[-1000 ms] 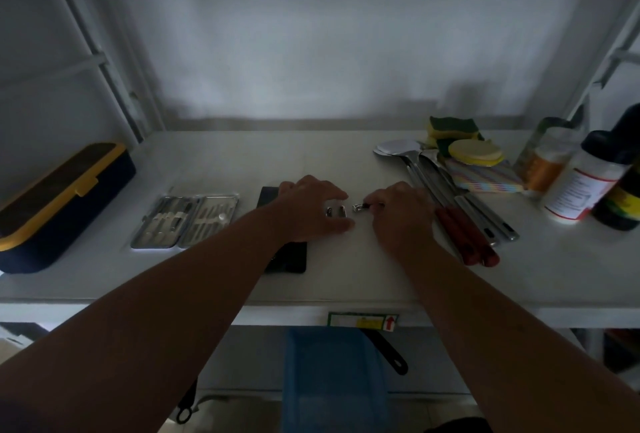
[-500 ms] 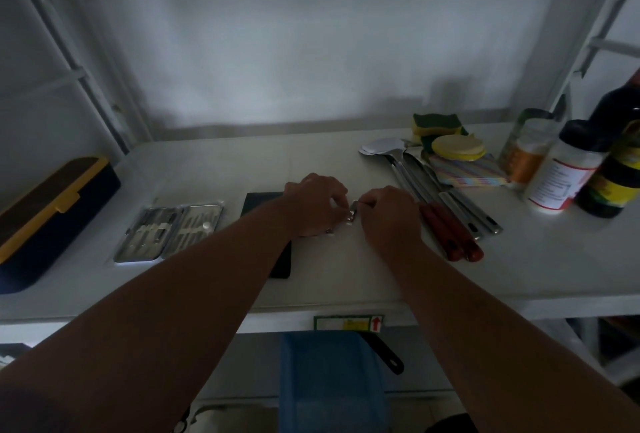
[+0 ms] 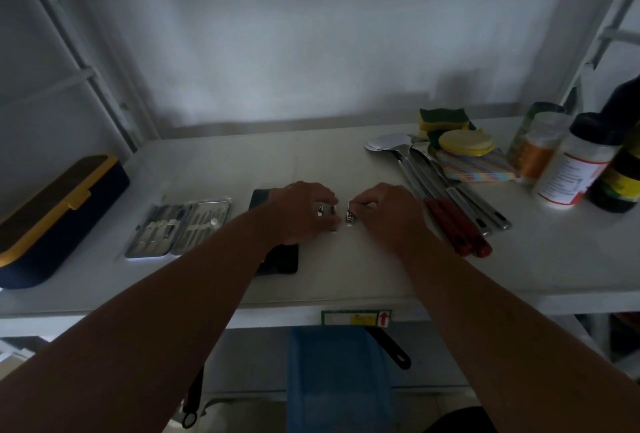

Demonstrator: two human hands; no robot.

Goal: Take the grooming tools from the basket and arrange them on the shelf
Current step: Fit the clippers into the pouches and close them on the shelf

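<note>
On the white shelf (image 3: 346, 162) my left hand (image 3: 298, 211) rests with its fingers curled over a small metal nail clipper (image 3: 323, 209). My right hand (image 3: 384, 211) pinches a second nail clipper (image 3: 350, 214) that lies on the shelf just right of the first. An open manicure kit (image 3: 180, 228) with several steel tools lies to the left. A black case (image 3: 277, 256) lies partly under my left wrist. Below the shelf edge stands a blue basket (image 3: 339, 377).
A navy and yellow box (image 3: 52, 218) sits at the far left. Metal spatulas with red handles (image 3: 446, 200) lie right of my hands. Sponges (image 3: 443, 121), a striped cloth (image 3: 474, 166) and several bottles (image 3: 575, 166) fill the right end.
The view has shifted slightly. Both hands stayed in the shelf's middle; the clipper under my right hand now lies lengthwise, parallel to the one under my left fingers.
</note>
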